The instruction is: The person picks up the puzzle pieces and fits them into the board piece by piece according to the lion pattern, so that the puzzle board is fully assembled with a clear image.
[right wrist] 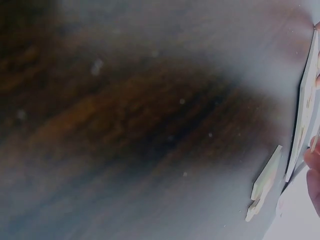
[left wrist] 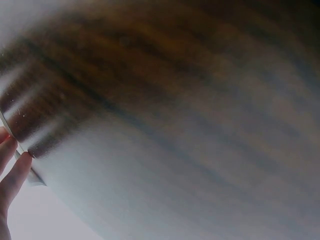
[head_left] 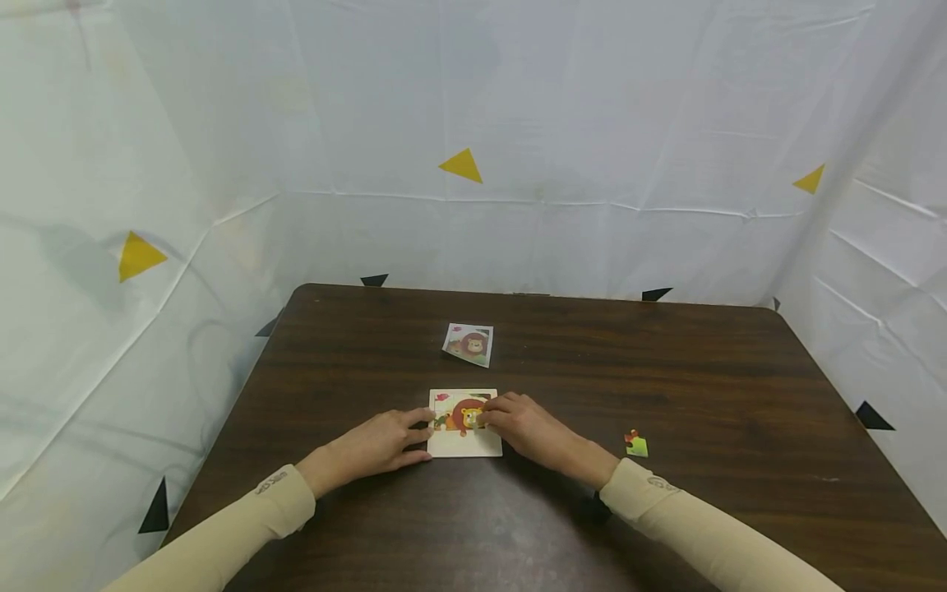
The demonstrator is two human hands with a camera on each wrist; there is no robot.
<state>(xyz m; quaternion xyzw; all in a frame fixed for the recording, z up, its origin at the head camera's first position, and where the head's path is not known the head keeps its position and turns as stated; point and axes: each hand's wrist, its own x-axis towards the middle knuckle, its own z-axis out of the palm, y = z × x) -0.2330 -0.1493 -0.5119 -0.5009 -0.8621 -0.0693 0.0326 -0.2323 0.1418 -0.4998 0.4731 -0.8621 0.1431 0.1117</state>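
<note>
Steadying the tray is the person's left hand, its fingers spread out along the left edge and gripping nothing. The right hand bends over the right edge; in the right wrist view its thumb and finger seem to pinch a thin piece by its side, a narrow hold. What is printed on that piece cannot be made out.

The tray lies flat on the table, between the two hands and touched by both. It is the only container here, and it looks about half filled: its upper part bears joined pieces showing a lion with a yellow face and a red-brown mane, while the lower part is bare, pale board. The right fingers cover part of the upper right, so whether that corner is complete cannot be told.

Judging by this, the top row is nearly or fully laid and the bottom row is left. One loose piece, green and orange-red, lies on the table well to the tray's right. Beyond the tray, a card shows a similar lion.
</note>
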